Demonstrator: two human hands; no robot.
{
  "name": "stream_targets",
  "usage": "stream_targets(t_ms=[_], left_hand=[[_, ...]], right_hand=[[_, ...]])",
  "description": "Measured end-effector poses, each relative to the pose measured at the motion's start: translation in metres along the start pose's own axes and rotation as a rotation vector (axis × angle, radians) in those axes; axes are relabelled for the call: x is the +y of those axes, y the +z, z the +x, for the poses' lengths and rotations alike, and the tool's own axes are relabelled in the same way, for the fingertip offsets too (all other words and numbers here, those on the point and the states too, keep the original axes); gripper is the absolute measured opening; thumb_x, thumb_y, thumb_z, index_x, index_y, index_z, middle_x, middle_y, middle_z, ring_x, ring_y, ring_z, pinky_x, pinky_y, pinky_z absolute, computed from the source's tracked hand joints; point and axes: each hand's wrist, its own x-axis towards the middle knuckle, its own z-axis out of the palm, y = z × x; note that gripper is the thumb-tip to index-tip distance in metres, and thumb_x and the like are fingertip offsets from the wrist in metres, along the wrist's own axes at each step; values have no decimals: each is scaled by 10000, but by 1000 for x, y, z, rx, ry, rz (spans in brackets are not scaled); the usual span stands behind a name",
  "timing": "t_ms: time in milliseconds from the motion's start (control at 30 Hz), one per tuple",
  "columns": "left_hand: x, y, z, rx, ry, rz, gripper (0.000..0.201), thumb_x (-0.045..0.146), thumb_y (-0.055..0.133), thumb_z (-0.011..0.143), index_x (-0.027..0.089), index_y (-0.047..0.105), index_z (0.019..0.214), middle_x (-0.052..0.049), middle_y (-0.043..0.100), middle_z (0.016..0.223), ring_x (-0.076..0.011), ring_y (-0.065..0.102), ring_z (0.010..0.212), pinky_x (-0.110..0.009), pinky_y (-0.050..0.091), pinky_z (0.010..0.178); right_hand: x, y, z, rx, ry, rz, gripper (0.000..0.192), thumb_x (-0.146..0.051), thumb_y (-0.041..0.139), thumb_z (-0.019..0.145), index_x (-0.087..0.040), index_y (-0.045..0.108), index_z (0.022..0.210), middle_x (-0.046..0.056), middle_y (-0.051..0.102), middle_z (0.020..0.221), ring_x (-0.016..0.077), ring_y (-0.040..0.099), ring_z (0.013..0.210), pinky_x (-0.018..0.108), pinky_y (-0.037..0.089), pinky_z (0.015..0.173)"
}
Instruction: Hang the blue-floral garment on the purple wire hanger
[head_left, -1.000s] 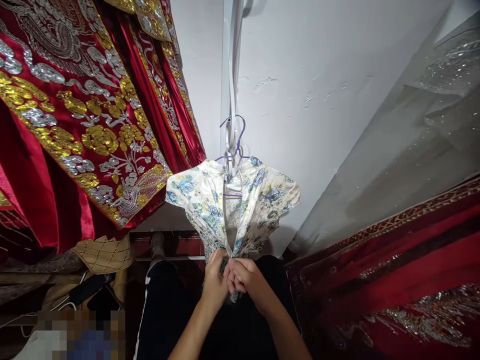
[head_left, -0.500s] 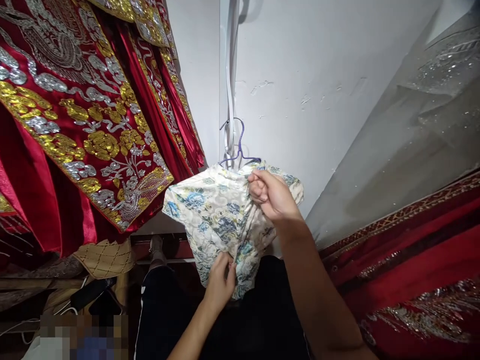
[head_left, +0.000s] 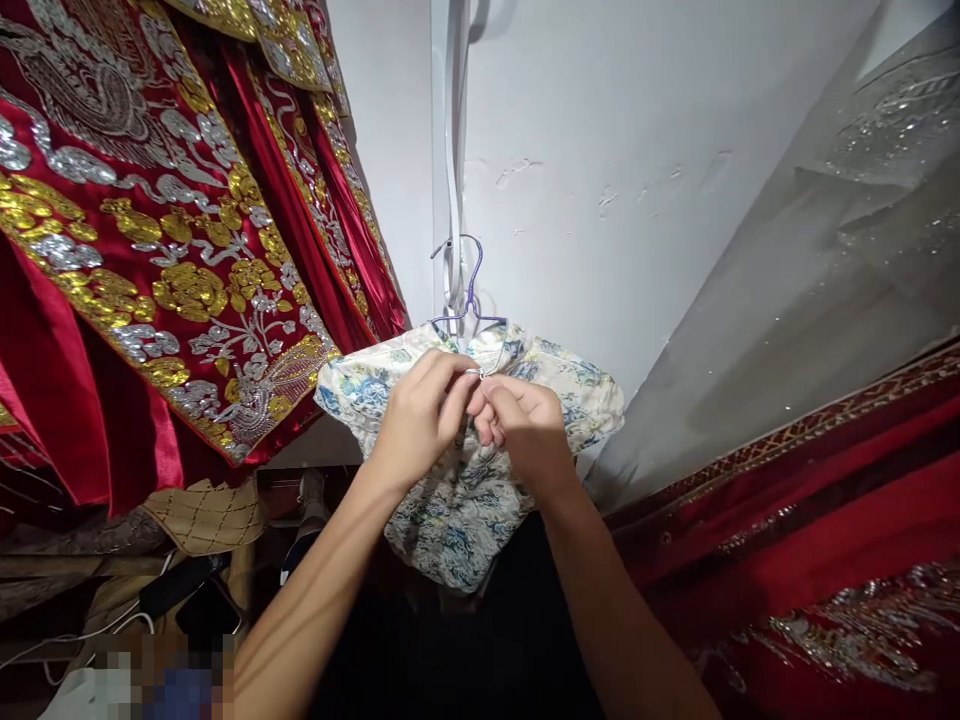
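A short-sleeved floral blouse [head_left: 454, 535], cream with blue and green flowers, hangs on a purple hanger [head_left: 472, 285]. At the front of its neckline, my left hand [head_left: 420, 415] pinches the collar edge between thumb and fingers. Close against it, my right hand [head_left: 525, 425] pinches the facing edge, its other fingers curled. A tiny pale fastening [head_left: 481, 376] shows between the fingertips, too small to identify. Both hands cover the upper middle of the blouse.
White straps [head_left: 454, 150] run down the pale wall [head_left: 600, 120] to the hanger's hook. Red embroidered garments [head_left: 191, 290] hang on the left. Sheer covering [head_left: 750, 280] and red sequinned fabric [head_left: 847, 510] are on the right. A quilted tan item [head_left: 206, 515] lies lower left.
My left hand has moved up from the blouse's lower front to the neckline. My right hand has dropped slightly and turned to meet it. The blouse's front edges are drawn together.
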Motion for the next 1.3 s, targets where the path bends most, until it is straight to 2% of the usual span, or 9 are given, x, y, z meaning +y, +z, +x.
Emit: stream_targets(t_ms=[100, 200, 300, 367, 467, 667, 867, 1067, 1300], left_hand=[[4, 0, 4, 82, 45, 70, 110, 167, 535, 979, 167, 644, 992, -52, 659, 915, -158, 607, 862, -289, 476, 796], [-12, -17, 2, 368, -49, 109, 92, 182, 571, 961, 171, 662, 968, -46, 676, 934, -162, 618, 904, -297, 469, 848], [-52, -49, -3, 723, -299, -97, 81, 229, 629, 932, 169, 681, 947, -23, 666, 927, -138, 618, 892, -258, 482, 852], [-82, -65, -16, 960, -561, -486, 61, 219, 647, 909, 162, 669, 914, 12, 638, 824, -101, 612, 786, -210, 499, 809], [-110, -61, -54, 1039, -896, -866, 165, 180, 529, 941, 154, 599, 794, -17, 641, 746, -119, 652, 780, -254, 534, 841], [-97, 15, -162, 949, -1129, -931, 53, 206, 620, 837, 162, 645, 819, -55, 710, 840, -168, 692, 842, -311, 523, 850], [-67, 29, -178, 854, -1146, -1001, 311, 333, 820, 680, 168, 646, 879, 10, 663, 788, -124, 617, 690, -213, 469, 658], [10, 14, -137, 389, -861, -1111, 298, 467, 672, 869, 201, 538, 854, -19, 586, 830, -160, 586, 726, -272, 493, 675], [77, 3, -117, -284, -517, -574, 210, 261, 512, 991, 267, 710, 1063, -75, 687, 1063, -241, 617, 1073, -374, 464, 997]], right_hand=[[24, -4, 3, 32, 37, -37, 306, -336, 525, 901, -187, 585, 641, -57, 487, 420, 84, 386, 399, 218, 279, 440], [60, -7, -1, 46, 107, -90, 294, -302, 518, 863, -193, 581, 599, -48, 481, 408, 98, 409, 402, 231, 294, 449], [89, -9, -18, 59, 151, -91, 281, -286, 511, 835, -199, 575, 576, -43, 476, 402, 107, 419, 402, 242, 303, 459], [102, -8, -35, 64, 197, -38, 278, -292, 504, 837, -203, 562, 580, -47, 473, 411, 104, 412, 398, 242, 301, 462], [115, -3, -62, 78, 230, 60, 295, -327, 501, 853, -202, 555, 591, -46, 473, 420, 102, 409, 396, 240, 296, 461], [128, -15, -100, -8, 363, 63, 338, -330, 462, 862, -201, 539, 559, -42, 462, 384, 90, 330, 371, 239, 252, 444], [118, -30, -112, -606, 599, -152, 332, -289, 521, 867, -156, 682, 609, -16, 535, 417, 98, 424, 395, 229, 336, 483], [114, 1, -99, -123, 385, -59, 467, -638, 525, 912, -214, 664, 772, 41, 649, 748, 190, 585, 694, 294, 478, 641], [93, 3, -75, -102, 510, 339, 679, -865, 417, 802, -239, 509, 555, -6, 394, 438, 179, 472, 466, 300, 433, 447]])
